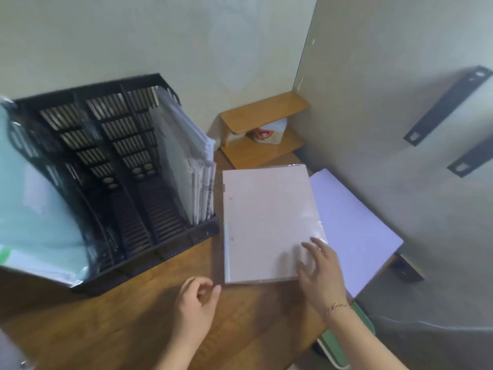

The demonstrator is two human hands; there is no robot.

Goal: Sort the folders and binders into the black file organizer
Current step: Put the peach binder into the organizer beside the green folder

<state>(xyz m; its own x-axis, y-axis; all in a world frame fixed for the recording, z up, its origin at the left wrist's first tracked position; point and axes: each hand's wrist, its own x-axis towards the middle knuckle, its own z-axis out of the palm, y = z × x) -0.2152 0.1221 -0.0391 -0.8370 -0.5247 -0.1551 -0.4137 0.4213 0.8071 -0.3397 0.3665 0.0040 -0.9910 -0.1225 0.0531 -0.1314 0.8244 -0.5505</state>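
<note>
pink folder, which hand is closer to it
Right. The right hand lies over the pink folder's near right corner, fingers spread on it. The left hand hovers over the table just off its near left corner, fingers loosely curled.

A wooden desk [106, 329] sits in a corner of pale, plain walls [213, 44]. A small two-tier wooden shelf [262, 110] stands at the back. Two dark metal brackets [448, 104] hang on the right wall.
</note>
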